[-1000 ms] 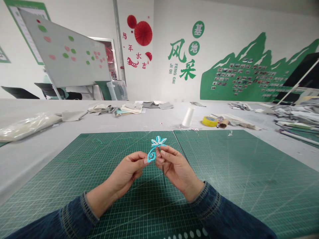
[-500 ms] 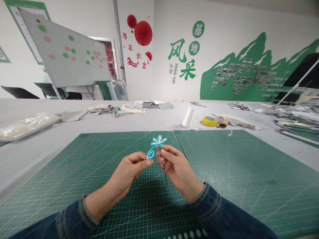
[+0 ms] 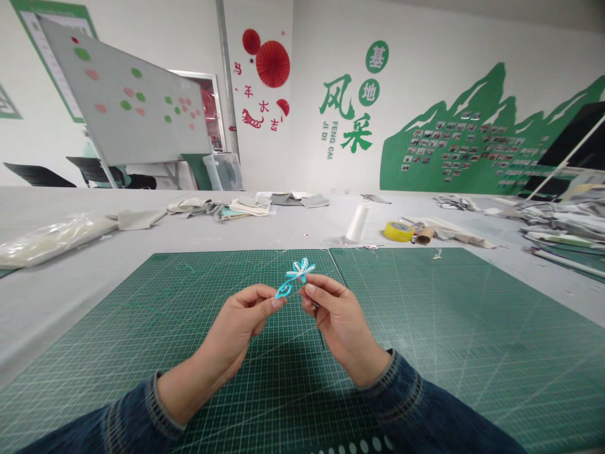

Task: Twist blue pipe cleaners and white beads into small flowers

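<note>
Between my hands, above the green cutting mat, is a blue and white flower ornament (image 3: 300, 269) with narrow petals. A curled blue strand (image 3: 284, 290) reaches from it down to the left. My left hand (image 3: 248, 315) pinches the tip of this strand between thumb and forefinger. My right hand (image 3: 338, 318) grips the flower just below its petals, fingers closed around its thin dark stem (image 3: 322, 337), whose lower end sticks out under the hand. The middle of the stem is hidden by my right fingers.
Two green cutting mats (image 3: 425, 328) lie side by side on the grey table (image 3: 198, 238). Behind them stand a white thread cone (image 3: 358, 222) and a yellow tape roll (image 3: 397, 231). Fabric pieces (image 3: 250, 205) lie farther back; a plastic-wrapped bundle (image 3: 57, 239) is at left.
My left hand has moved slightly left, drawing the curled blue strand out flatter. The flower has tilted a little, and the stem's lower end has swung right.
</note>
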`<action>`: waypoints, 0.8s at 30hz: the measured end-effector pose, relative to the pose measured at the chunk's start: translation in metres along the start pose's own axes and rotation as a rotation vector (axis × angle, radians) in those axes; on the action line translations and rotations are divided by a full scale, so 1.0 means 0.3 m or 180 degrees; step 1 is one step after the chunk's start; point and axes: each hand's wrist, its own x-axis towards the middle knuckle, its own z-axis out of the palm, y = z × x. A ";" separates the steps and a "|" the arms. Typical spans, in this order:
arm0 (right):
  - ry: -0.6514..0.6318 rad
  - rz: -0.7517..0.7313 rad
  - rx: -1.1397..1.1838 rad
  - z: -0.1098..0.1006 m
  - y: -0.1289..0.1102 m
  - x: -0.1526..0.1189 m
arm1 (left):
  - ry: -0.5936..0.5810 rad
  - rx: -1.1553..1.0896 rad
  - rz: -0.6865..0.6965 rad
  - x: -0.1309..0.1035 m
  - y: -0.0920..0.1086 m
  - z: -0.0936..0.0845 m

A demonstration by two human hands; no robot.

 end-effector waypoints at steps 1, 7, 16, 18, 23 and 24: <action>0.0017 -0.0036 -0.0056 0.000 0.000 -0.001 | 0.0018 -0.0075 -0.0020 0.000 0.001 0.000; 0.0053 -0.0104 -0.0286 0.002 0.002 -0.006 | 0.0083 -0.0501 -0.0167 0.008 -0.004 -0.008; 0.0260 -0.0426 -0.0682 0.001 0.003 -0.003 | 0.0285 0.0385 0.0033 -0.009 0.006 0.009; 0.0288 -0.0640 -0.1079 -0.004 0.002 -0.004 | 0.0367 0.0863 0.0378 -0.016 0.014 0.010; 0.0269 -0.1406 -0.2466 -0.005 -0.010 -0.017 | 0.0472 0.2148 0.1594 -0.036 0.023 -0.014; 0.0253 -0.1592 -0.2703 -0.004 -0.011 -0.021 | 0.0446 0.2418 0.1874 -0.041 0.023 -0.022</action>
